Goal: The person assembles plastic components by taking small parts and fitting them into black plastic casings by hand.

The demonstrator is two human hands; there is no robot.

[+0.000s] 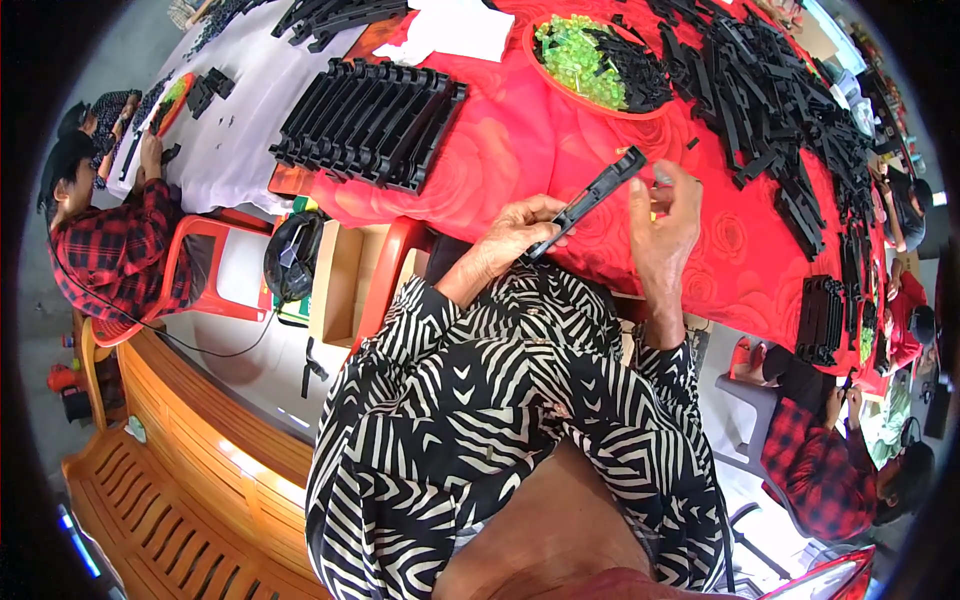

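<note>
My left hand (525,228) is closed around the lower end of a long, narrow black plastic strip (598,192), which slants up to the right above the red tablecloth. Just right of the strip's far end is my right hand (668,225), raised, with thumb and fingers apart. A small yellowish spot shows beside its fingers; I cannot make out what it is. Beyond my hands stands an orange-rimmed basin (575,98) of translucent green round pieces (575,62) and small black parts (640,75). To the left lies a neat row of similar black strips (365,125).
A large loose heap of black strips (770,100) covers the table's right side. White sheets (455,30) lie at the back. Left of me are a red chair (385,280), a cardboard box (345,280) and a wooden bench (200,450). Other people sit at both sides.
</note>
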